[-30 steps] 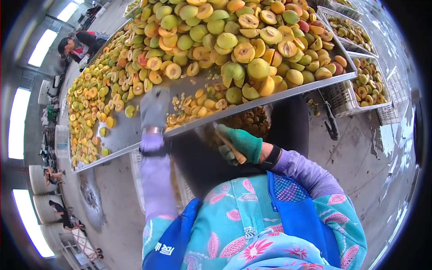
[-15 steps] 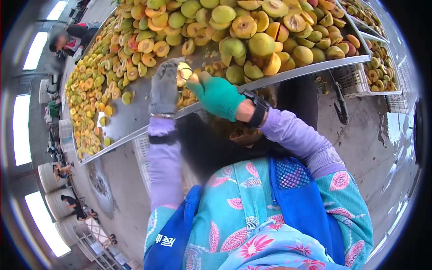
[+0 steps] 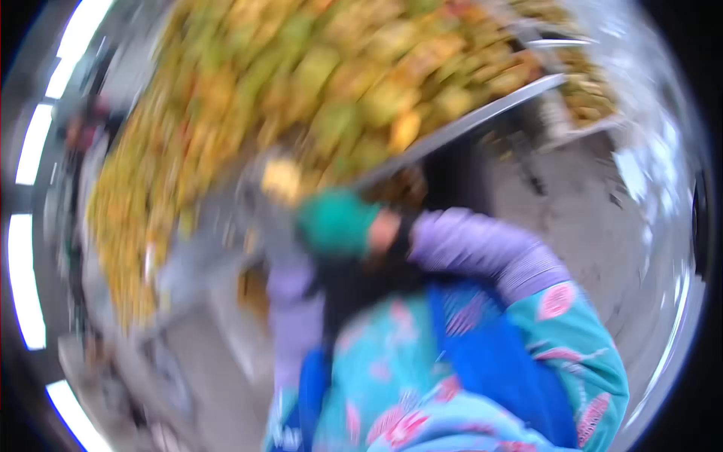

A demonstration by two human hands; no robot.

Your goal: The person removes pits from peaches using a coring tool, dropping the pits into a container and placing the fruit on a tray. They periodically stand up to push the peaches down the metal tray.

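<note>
The view is strongly blurred by motion. My right hand (image 3: 335, 222), in a green glove, is at the near edge of a metal table, its fingers smeared. Beside it, my left hand (image 3: 263, 203) in a grey glove is barely distinguishable from the grey tabletop. A pale yellow fruit piece (image 3: 282, 179) shows at the left hand, between the two hands; how it is held cannot be made out. Halved yellow and green fruit (image 3: 324, 83) lies heaped just beyond both hands.
The table's metal rim (image 3: 482, 113) runs diagonally past my right hand. A crate of fruit (image 3: 587, 94) stands at the upper right. At the far left, a blurred person (image 3: 86, 128) is near the table. Concrete floor lies on both sides.
The whole view has turned and smeared. Both hands appear lower in the picture, closer to my body, and the fruit piece has shifted down and left with them.
</note>
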